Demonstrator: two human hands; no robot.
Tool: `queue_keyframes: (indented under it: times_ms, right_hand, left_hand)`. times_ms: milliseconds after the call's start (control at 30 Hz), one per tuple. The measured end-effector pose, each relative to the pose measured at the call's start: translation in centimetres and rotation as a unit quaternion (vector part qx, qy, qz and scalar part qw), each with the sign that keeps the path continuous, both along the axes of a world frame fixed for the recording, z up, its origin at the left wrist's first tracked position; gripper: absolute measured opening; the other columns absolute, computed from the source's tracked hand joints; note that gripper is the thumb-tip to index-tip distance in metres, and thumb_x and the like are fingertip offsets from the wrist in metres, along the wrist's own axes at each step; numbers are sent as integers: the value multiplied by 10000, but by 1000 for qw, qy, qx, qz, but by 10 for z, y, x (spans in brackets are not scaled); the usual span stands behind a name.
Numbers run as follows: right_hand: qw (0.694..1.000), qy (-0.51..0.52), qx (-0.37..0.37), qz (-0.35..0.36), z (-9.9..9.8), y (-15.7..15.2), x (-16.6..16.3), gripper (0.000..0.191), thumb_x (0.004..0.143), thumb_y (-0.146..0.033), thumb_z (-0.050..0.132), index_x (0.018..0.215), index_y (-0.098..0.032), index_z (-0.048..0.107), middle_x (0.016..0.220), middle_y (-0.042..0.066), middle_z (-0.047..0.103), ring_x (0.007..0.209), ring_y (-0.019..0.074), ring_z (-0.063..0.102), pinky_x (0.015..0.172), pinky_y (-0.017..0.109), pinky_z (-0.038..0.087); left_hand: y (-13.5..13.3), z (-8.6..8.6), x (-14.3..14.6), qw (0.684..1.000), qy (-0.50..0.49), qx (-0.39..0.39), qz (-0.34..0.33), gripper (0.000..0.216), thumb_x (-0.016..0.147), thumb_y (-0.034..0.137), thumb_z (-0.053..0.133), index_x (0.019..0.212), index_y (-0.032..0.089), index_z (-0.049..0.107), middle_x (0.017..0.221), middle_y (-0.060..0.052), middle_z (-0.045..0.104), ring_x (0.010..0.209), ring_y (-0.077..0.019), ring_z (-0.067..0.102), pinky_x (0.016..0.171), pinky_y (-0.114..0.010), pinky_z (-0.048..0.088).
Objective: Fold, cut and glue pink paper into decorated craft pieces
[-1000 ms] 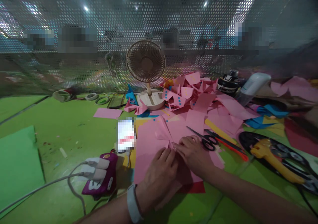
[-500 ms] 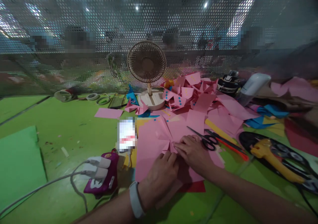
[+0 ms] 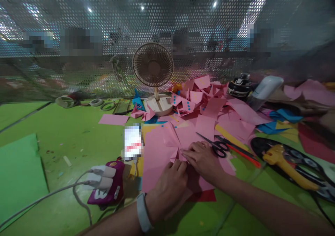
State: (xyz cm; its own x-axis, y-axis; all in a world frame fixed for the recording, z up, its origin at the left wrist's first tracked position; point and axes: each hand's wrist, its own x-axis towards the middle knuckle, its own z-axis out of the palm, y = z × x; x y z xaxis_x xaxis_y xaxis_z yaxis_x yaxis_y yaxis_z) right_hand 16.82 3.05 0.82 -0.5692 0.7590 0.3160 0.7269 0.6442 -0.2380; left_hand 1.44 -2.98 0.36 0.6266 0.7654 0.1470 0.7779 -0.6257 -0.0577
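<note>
A folded piece of pink paper (image 3: pixel 172 138) lies on a larger flat pink sheet (image 3: pixel 153 150). Its pointed flap lies toward the back, and its near end is under my fingers. My left hand (image 3: pixel 170 182), with a grey-white band on the wrist, has its fingers curled on that near end. My right hand (image 3: pixel 201 158) meets it from the right, fingers together and pressed on the same folds. Part of the fold is hidden beneath both hands. Just beyond my right hand lie black scissors (image 3: pixel 219 148), touching or nearly touching its fingers.
A phone (image 3: pixel 132 142) and a purple power strip (image 3: pixel 111 182) with cables lie left. A small fan (image 3: pixel 154 68) stands behind, beside a heap of folded pink papers (image 3: pixel 192 98). At right are a red-black cutter (image 3: pixel 244 154) and a yellow-handled glue gun (image 3: pixel 288 169).
The whole view has shifted slightly. Both hands stay in nearly the same place on the folded pink paper, with little visible finger movement.
</note>
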Motion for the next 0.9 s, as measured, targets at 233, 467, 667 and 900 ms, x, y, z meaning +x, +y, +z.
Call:
queue_keyframes:
  times_ms: [233,467,667,900]
  right_hand:
    - [1000,-7,-5,-4,-2,2,0,180,874,-251,475,970,-314,613,818,2,540,815,163,459,793,342,262]
    - [999,-17,-1,-42,-2,2,1,357,881,-344,439,1222,-243,473,913,45,568,910,193,480,831,343,291]
    - [992,68,-80,-64,-14,14,4,291,845,-347,488,1114,-266,565,915,38,591,867,179,523,807,319,343]
    - [959,155,-236,-16,7,26,12,222,792,-271,502,918,-156,644,885,65,635,787,155,560,705,253,407]
  left_hand:
    - [1,1,1,1000,13,-9,8,193,859,224,436,934,104,566,1017,-98,514,879,-219,463,746,-377,415]
    - [3,11,1,1000,21,-11,-18,214,850,276,460,914,123,596,992,-97,510,916,-233,452,714,-369,412]
    - [2,14,2,999,5,-11,-35,211,847,283,459,833,142,615,921,-88,519,867,-231,455,683,-366,405]
    - [2,15,2,1000,2,-8,-22,290,827,331,477,681,119,611,844,-98,509,802,-225,455,638,-356,395]
